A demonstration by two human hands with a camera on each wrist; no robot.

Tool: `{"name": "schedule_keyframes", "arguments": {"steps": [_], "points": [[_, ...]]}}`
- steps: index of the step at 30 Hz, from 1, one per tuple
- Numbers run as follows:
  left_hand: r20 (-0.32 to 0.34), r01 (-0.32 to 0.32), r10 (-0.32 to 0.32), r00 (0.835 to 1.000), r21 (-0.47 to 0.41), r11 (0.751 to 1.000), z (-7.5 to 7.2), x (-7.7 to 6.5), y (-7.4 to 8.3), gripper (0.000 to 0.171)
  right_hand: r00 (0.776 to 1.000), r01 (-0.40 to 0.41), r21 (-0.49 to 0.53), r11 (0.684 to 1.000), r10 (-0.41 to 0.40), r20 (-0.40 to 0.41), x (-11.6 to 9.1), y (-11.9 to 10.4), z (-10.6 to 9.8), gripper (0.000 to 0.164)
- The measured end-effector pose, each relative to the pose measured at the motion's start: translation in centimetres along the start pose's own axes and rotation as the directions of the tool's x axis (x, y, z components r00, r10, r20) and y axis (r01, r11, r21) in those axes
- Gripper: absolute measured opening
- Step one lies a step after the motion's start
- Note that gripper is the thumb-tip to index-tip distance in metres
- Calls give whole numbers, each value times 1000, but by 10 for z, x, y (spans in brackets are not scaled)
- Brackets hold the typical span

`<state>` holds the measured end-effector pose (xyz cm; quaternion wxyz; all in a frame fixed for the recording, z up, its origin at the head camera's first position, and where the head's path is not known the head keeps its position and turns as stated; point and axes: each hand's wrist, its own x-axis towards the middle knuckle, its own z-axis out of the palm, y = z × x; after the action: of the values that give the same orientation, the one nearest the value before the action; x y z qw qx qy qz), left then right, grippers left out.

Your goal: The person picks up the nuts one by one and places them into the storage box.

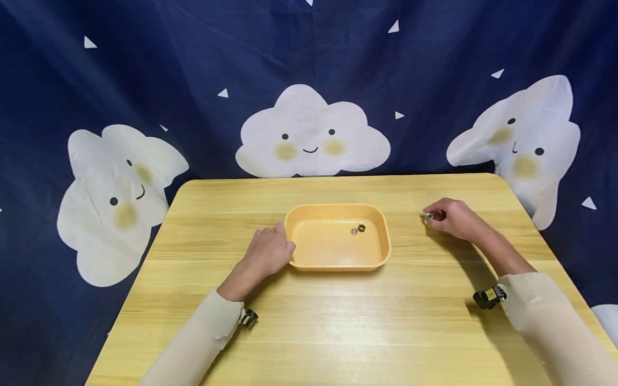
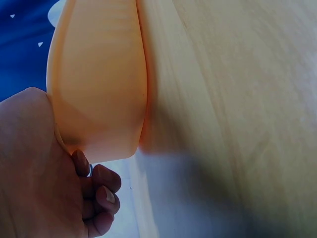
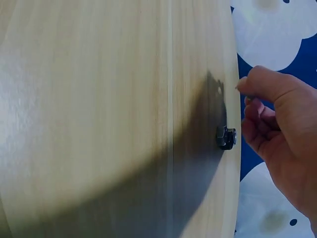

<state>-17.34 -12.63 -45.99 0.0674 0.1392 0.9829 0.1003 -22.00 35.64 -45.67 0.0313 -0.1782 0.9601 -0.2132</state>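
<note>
My left hand [image 1: 269, 249] grips the left end of a shallow orange-yellow plastic tray [image 1: 338, 267], thumb over the rim and fingers curled at its outer wall. On the tray floor lie a silver nut [image 1: 354, 231] and a darker nut [image 1: 362, 228], side by side. My right hand [image 1: 455, 219] is to the right of the tray, low over the table, thumb and fingers pinched on a small silver metal nut [image 1: 429, 216], mostly hidden by the fingertips. Dark nut-like metal hardware [image 3: 227, 138] rests on the tabletop near those fingers in the right wrist view; its exact count is unclear.
The light wood table [image 1: 333, 332] has rounded far corners. A dark blue curtain [image 1: 193, 53] with white clouds hangs behind its far edge. Each sleeve carries a small black wrist camera, one of them [image 1: 490, 296] on the right. The right arm's shadow falls across the wood.
</note>
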Motion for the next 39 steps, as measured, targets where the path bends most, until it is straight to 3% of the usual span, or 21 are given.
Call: {"name": "schedule_keyframes", "arguments": {"steps": [14,22,26,39], "points": [[2,-2,2,1000,22,1000,-1,0,0,21,998,-7,63,998,11,-56,3,-15,2,27],[6,2,-2,1000,28,1000,0,1,0,21,990,53,164,985,-30,-140,6,-26,3,21],[2,3,-3,1000,25,1000,0,0,0,20,990,62,224,973,-32,-134,8,-32,3,22],[3,2,-2,1000,15,1000,0,0,0,21,985,124,265,956,-88,-146,17,-58,1,21]]}}
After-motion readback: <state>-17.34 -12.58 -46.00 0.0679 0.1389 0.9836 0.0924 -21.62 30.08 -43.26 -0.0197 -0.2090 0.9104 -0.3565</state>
